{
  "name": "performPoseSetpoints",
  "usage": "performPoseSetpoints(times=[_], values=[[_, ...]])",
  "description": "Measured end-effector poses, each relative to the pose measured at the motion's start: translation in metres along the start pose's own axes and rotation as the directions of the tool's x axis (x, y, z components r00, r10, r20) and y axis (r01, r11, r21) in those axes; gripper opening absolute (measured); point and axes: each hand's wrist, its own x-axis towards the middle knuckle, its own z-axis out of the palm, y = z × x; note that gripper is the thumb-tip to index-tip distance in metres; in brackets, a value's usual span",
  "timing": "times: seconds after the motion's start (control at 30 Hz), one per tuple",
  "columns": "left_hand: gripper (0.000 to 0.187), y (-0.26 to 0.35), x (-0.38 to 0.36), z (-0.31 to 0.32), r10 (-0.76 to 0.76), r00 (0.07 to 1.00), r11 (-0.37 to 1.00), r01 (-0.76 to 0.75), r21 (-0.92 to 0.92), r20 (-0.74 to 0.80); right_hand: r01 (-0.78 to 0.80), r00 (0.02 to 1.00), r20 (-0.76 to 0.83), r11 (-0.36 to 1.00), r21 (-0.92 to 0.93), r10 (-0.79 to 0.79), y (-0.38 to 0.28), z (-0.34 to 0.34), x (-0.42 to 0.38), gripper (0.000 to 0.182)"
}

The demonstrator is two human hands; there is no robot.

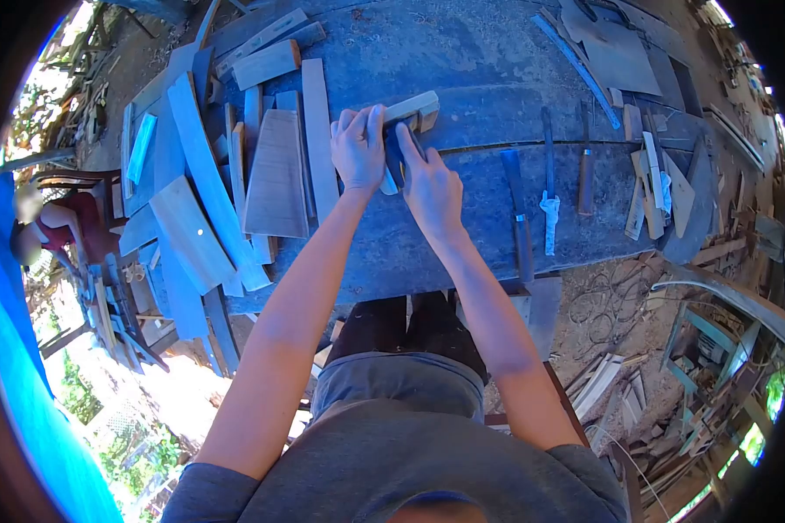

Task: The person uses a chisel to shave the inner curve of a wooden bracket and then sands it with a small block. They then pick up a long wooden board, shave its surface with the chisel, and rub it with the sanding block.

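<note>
Both hands are over the dark workbench [488, 113], near its middle. My left hand [358, 148] is closed round the near end of a short pale wooden piece [410, 106], which points up and to the right. In my right hand [432, 190] is a dark tool [394, 157], its fingers wrapped round it and the index finger stretched along it. The tool lies against the near side of the wooden piece, between the two hands. My palms hide part of both objects, and the tool's exact kind cannot be made out.
Many boards [279, 174] lie on the bench to the left. Chisel-like tools [586, 166] lie to the right, beside thin wood pieces [650, 187]. A metal sheet [615, 52] is at the back right. Another person [70, 222] is at the far left.
</note>
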Motion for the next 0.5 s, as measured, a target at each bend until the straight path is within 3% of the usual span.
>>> performPoseSetpoints(times=[0.13, 0.2, 0.23, 0.33, 0.43, 0.5], values=[[0.025, 0.006, 0.000, -0.004, 0.027, 0.999, 0.998, -0.029, 0.064, 0.026, 0.043, 0.999, 0.026, 0.999, -0.013, -0.043, -0.002, -0.011, -0.020, 0.066], [0.024, 0.004, -0.001, -0.002, -0.017, 0.998, 0.999, 0.019, -0.035, 0.064, 0.045, 0.983, 0.182, 0.998, -0.053, -0.035, 0.001, -0.021, -0.039, 0.064], [0.024, 0.002, -0.001, -0.001, -0.022, 0.998, 0.999, 0.024, -0.034, 0.065, 0.045, 0.982, 0.187, 0.998, -0.053, -0.034, 0.002, -0.022, -0.037, 0.064], [0.022, -0.003, 0.001, 0.003, 0.010, 0.998, 0.998, -0.006, -0.054, 0.061, 0.102, 0.986, 0.134, 0.994, -0.028, -0.097, 0.008, -0.020, -0.008, 0.062], [0.020, -0.004, 0.002, 0.000, -0.063, 0.996, 0.987, 0.071, -0.143, 0.063, 0.100, 0.989, 0.103, 0.995, 0.029, -0.102, 0.007, -0.009, 0.005, 0.060], [0.022, -0.001, 0.000, 0.001, 0.000, 0.994, 0.994, 0.012, -0.109, 0.109, 0.104, 0.993, 0.041, 0.977, 0.185, -0.113, 0.016, -0.008, -0.015, 0.056]])
